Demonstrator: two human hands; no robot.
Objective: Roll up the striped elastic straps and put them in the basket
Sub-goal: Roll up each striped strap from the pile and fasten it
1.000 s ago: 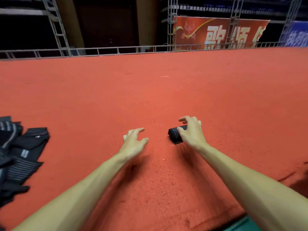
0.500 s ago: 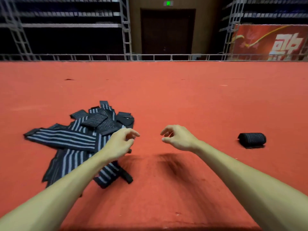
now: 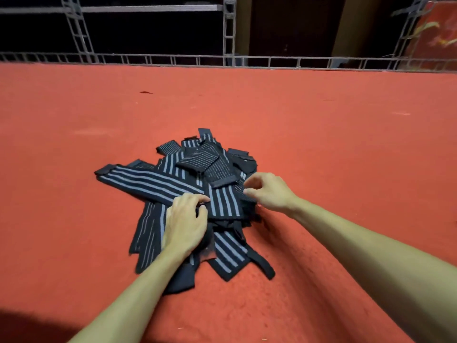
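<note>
A heap of black elastic straps with grey stripes [image 3: 173, 184] lies on the red carpet in the middle of the view. My left hand [image 3: 185, 224] rests on the near part of the heap, and its curled fingers grip the black fabric of one strap. My right hand [image 3: 269, 191] hovers at the heap's right edge, fingers loosely curled and thumb out, with nothing held that I can see. One long strap [image 3: 138, 179] sticks out to the left. No basket is in view.
Red carpet [image 3: 346, 149] stretches all around the heap. A grey metal truss railing [image 3: 222, 60] runs along the far edge, with upright trusses and a dark doorway behind it. Part of a red banner [image 3: 435, 33] shows at the top right.
My right hand let go of the rolled strap, which stayed on the carpet and left the view to the right. Both hands moved left to the heap, and my left hand took hold of a strap.
</note>
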